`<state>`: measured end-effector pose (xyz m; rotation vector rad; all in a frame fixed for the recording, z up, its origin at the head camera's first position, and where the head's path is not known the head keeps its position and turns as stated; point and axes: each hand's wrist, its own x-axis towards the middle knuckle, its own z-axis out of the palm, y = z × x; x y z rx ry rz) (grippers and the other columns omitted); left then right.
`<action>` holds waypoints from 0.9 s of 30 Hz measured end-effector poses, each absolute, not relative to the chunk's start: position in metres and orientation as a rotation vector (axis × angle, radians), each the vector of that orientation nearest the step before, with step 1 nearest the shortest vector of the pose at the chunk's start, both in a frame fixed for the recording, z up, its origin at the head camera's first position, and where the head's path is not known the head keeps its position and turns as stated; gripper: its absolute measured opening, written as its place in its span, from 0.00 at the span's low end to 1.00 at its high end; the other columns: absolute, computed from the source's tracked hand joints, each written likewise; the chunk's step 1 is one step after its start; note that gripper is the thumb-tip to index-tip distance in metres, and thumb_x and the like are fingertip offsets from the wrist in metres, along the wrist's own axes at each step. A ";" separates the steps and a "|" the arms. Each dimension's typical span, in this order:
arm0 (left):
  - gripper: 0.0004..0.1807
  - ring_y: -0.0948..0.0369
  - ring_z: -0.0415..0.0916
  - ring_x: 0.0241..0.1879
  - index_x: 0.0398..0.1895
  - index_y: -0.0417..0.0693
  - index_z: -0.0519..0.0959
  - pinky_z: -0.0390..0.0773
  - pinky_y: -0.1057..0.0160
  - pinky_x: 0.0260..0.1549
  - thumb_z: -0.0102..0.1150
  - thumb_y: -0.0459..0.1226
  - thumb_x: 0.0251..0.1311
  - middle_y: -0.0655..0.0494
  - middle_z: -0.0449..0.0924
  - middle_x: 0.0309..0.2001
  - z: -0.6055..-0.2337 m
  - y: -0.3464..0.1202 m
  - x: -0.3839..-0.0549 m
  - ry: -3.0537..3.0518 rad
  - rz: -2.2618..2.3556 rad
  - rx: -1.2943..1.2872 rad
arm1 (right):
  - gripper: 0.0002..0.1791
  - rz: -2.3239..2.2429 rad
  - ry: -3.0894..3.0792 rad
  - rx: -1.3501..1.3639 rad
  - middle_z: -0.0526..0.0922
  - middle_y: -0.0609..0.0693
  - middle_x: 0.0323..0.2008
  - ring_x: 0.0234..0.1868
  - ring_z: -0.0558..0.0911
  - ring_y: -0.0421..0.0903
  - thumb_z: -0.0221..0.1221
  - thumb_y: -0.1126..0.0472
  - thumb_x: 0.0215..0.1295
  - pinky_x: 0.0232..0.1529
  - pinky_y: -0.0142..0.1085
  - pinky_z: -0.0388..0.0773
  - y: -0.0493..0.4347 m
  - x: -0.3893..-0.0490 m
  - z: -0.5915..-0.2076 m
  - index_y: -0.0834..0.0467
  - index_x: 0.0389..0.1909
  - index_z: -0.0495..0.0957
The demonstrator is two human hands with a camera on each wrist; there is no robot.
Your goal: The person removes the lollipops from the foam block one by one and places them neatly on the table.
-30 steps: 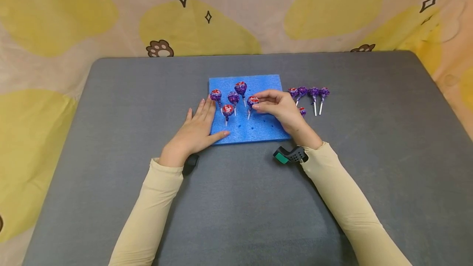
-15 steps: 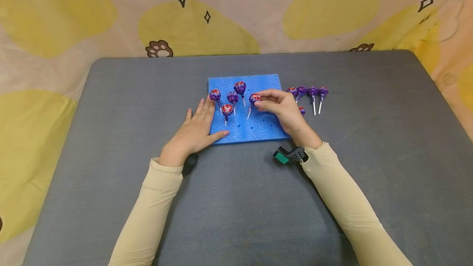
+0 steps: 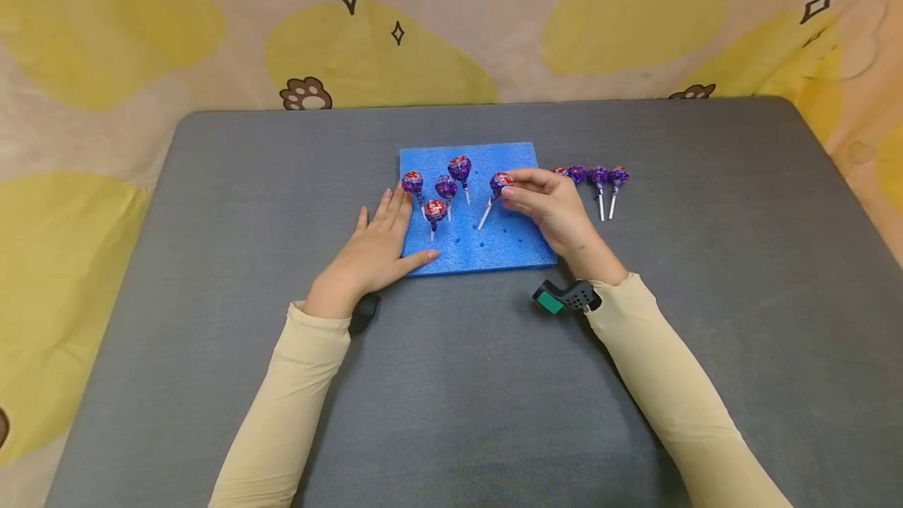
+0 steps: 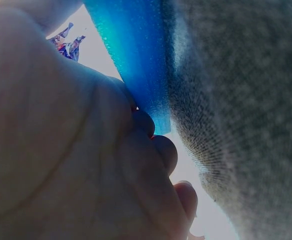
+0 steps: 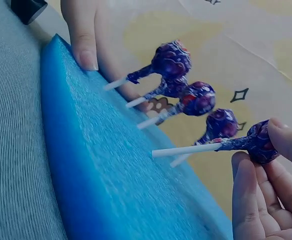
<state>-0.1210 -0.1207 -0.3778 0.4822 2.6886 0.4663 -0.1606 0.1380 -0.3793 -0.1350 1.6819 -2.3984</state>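
My right hand [image 3: 546,206] pinches the purple-and-red wrapped head of a lollipop [image 3: 499,183] between thumb and fingers. Its white stick slants down to the left over the blue foam board [image 3: 466,253]; whether the tip touches the foam, I cannot tell. Several lollipops stand in the board's left half, among them a front one [image 3: 435,212] and a rear one [image 3: 459,168]. Along the board's left edge lies my left hand [image 3: 370,245], fingers straight and thumb over the near corner. The left wrist view shows its fingers [image 4: 166,152] against the board's side.
Several small holes [image 3: 482,244] dot the board's near right part. More lollipops [image 3: 599,176] lie on the grey table [image 3: 705,296] right of the board, some partly behind my right hand. A patterned cloth [image 3: 437,22] hangs beyond the table's far edge.
My right hand has shifted right with the pinched lollipop, which now tilts more and shows more of its stick. The left hand stays where it was.
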 end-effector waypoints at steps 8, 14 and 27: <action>0.52 0.53 0.21 0.72 0.73 0.40 0.33 0.29 0.44 0.66 0.44 0.62 0.63 0.47 0.23 0.74 -0.379 -0.121 -0.121 2.686 0.464 0.487 | 0.19 -2.437 1.699 -0.156 0.85 0.49 0.31 0.32 0.83 0.41 0.52 0.81 0.60 0.38 0.33 0.80 0.154 -0.158 -0.376 0.55 0.31 0.84; 0.52 0.53 0.21 0.72 0.73 0.40 0.34 0.29 0.43 0.66 0.45 0.61 0.63 0.47 0.24 0.74 -0.379 -0.122 -0.121 2.687 0.469 0.488 | 0.18 -2.450 1.716 -0.207 0.85 0.50 0.32 0.33 0.83 0.42 0.53 0.81 0.60 0.39 0.34 0.80 0.170 -0.156 -0.375 0.58 0.33 0.85; 0.51 0.52 0.22 0.72 0.73 0.39 0.35 0.30 0.44 0.66 0.45 0.61 0.63 0.47 0.24 0.74 -0.379 -0.121 -0.122 2.692 0.458 0.485 | 0.15 -2.450 1.685 -0.286 0.84 0.53 0.31 0.29 0.84 0.45 0.52 0.82 0.60 0.35 0.34 0.81 0.208 -0.152 -0.372 0.63 0.33 0.84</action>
